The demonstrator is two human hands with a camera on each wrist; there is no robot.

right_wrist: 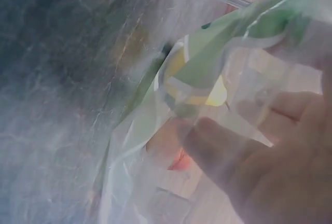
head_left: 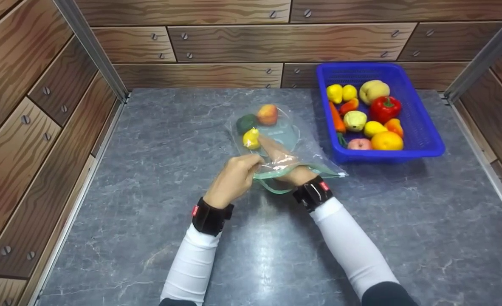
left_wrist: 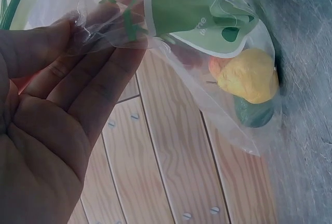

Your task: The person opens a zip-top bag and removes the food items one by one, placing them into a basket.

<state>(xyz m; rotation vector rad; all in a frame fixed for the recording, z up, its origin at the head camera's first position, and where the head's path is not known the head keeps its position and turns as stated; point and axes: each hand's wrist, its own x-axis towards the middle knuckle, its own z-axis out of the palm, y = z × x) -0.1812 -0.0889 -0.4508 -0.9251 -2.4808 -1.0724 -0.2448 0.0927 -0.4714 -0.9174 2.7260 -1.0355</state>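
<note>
The left hand (head_left: 235, 176) has its fingertips (left_wrist: 111, 32) pinching the near edge of a clear plastic bag (head_left: 302, 146), the fingers lying close together with the film bunched between them and the thumb. The right hand (head_left: 286, 163) is pushed inside the bag through its mouth, so it only shows through the plastic; its fingers (right_wrist: 218, 149) look loosely extended toward the fruit, but whether they touch anything is hard to tell through the film. Both wrists wear black straps, and white sleeves run back toward the person, forearms angled inward so the hands meet at the bag's opening.

The bag lies flat on the grey marbled tabletop (head_left: 149, 191), roughly mid-table, with its closed end pointing away. Inside it sit a yellow pear (head_left: 251, 138) just beyond the right fingertips, a dark green vegetable (head_left: 246, 123) beside it and a peach (head_left: 267, 114) furthest in. A green printed patch shows on the bag in the wrist views.

Just to the right of the bag is a blue basket (head_left: 421, 127) holding a red bell pepper (head_left: 384, 108), an orange (head_left: 387, 141), lemons, carrots and other produce. Wood-plank walls with screw heads box in the table on three sides.
</note>
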